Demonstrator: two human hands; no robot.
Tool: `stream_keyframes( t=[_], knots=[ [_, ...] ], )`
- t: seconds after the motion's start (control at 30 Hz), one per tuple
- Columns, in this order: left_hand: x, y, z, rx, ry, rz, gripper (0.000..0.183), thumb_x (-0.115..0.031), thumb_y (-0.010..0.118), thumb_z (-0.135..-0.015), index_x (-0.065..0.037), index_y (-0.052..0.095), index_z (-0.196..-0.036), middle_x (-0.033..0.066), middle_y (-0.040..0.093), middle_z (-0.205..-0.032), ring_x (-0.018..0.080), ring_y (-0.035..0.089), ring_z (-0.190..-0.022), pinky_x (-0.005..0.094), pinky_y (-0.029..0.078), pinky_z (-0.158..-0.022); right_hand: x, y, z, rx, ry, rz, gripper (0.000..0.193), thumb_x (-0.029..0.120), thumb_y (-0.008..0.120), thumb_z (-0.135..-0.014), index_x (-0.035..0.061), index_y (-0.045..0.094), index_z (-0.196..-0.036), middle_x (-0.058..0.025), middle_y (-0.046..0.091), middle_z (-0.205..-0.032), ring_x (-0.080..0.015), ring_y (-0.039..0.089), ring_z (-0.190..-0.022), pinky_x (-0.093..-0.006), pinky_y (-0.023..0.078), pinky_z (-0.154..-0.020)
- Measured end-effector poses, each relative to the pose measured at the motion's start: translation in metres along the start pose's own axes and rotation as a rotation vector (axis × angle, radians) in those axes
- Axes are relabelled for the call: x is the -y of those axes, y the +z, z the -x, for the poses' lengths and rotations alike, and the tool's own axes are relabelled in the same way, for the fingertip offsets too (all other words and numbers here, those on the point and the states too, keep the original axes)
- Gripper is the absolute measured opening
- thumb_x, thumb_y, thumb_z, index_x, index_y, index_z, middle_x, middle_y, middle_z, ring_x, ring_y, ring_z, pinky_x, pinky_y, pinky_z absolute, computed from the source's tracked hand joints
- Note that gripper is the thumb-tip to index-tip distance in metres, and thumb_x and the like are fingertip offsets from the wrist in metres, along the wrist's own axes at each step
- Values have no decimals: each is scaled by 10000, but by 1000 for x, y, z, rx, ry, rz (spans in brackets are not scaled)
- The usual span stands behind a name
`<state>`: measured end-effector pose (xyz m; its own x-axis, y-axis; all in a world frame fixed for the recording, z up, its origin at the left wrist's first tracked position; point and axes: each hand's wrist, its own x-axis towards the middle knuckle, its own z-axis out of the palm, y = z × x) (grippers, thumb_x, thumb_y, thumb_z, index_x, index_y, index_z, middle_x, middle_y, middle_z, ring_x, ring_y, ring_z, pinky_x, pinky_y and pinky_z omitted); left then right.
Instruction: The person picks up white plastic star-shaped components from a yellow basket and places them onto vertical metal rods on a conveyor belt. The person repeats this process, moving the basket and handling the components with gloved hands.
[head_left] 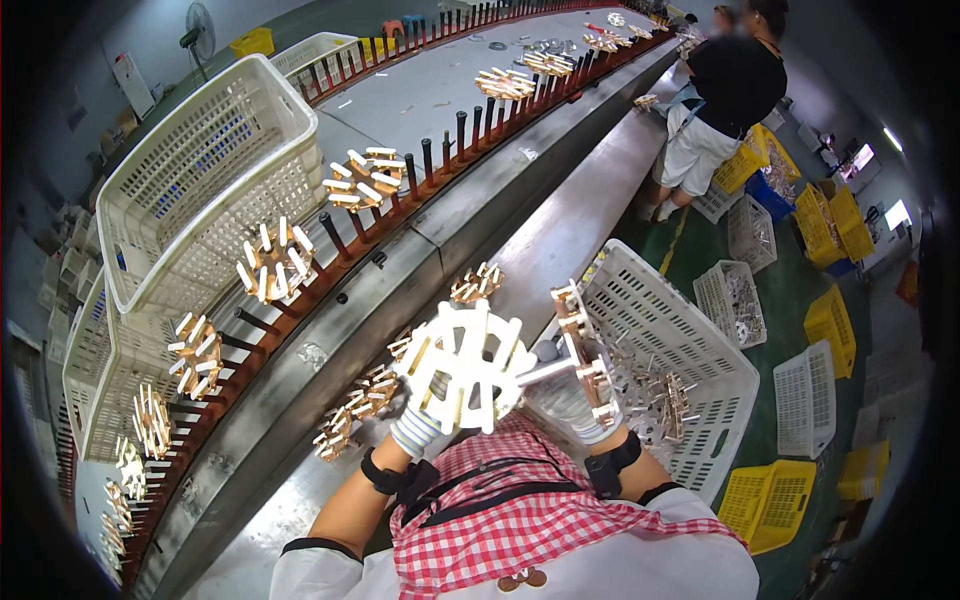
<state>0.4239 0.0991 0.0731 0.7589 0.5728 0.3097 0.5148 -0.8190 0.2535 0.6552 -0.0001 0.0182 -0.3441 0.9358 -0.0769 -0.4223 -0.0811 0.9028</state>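
Observation:
My left hand (418,425), in a striped glove, grips a round holder full of bright white rods (470,365) in front of my body. The holder hides most of its fingers. To the right, my right hand (575,405), also gloved, is closed round a copper-coloured holder (583,350) seen nearly edge-on. A single white rod (545,372) spans the space between the two holders; where it is fixed, I cannot tell. More copper holders with rods (355,410) lie on the metal bench left of my left hand, and another (476,283) sits just beyond it.
A white crate (715,410) of loose rods stands at my right. Left runs a curved conveyor with black pegs (335,235), carrying several rod-filled holders (275,262). Stacked white crates (215,190) stand behind it. A person (735,80) works farther along; yellow crates (770,505) line the green floor.

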Motion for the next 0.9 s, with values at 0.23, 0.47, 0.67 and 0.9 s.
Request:
stream_keyframes(
  t=[0.23, 0.47, 0.67, 0.9],
  knots=[
    [40, 16, 18, 19, -173, 584, 707, -474, 515, -948, -148, 252, -1517, 121, 329, -1534, 313, 382, -1360, 473, 326, -1125, -64, 35, 16, 11, -170, 1707, 683, 374, 729, -778, 49, 507, -1336, -189, 543, -1308, -324, 543, -1209, -469, 435, -1050],
    [44, 6, 18, 183, -194, 1155, 590, -338, 560, -916, -148, 378, -1444, 128, 411, -1462, 325, 411, -1332, 489, 342, -1107, -95, 71, -23, 561, 245, 2549, 470, 374, 732, -807, 89, 668, -1175, -150, 559, -1321, -379, 436, -1304, -529, 318, -1074],
    [41, -10, 11, -183, 42, 356, 510, -222, 599, -889, -148, 486, -1381, 134, 481, -1399, 335, 437, -1307, 502, 355, -1091, -89, 63, -12, 205, 140, 2334, 477, 331, 713, -770, 2, 678, -1114, -195, 554, -1328, -384, 433, -1307, -518, 324, -1082],
    [137, -17, -119, -470, -49, -775, 501, -154, 462, -942, -156, 413, -1440, 123, 434, -1453, 340, 404, -1331, 463, 360, -1096, -71, 77, 21, 120, -365, 1785, 568, 287, 690, -852, 28, 494, -1319, -199, 589, -1227, -314, 632, -1072, -493, 571, -877]
  ],
)
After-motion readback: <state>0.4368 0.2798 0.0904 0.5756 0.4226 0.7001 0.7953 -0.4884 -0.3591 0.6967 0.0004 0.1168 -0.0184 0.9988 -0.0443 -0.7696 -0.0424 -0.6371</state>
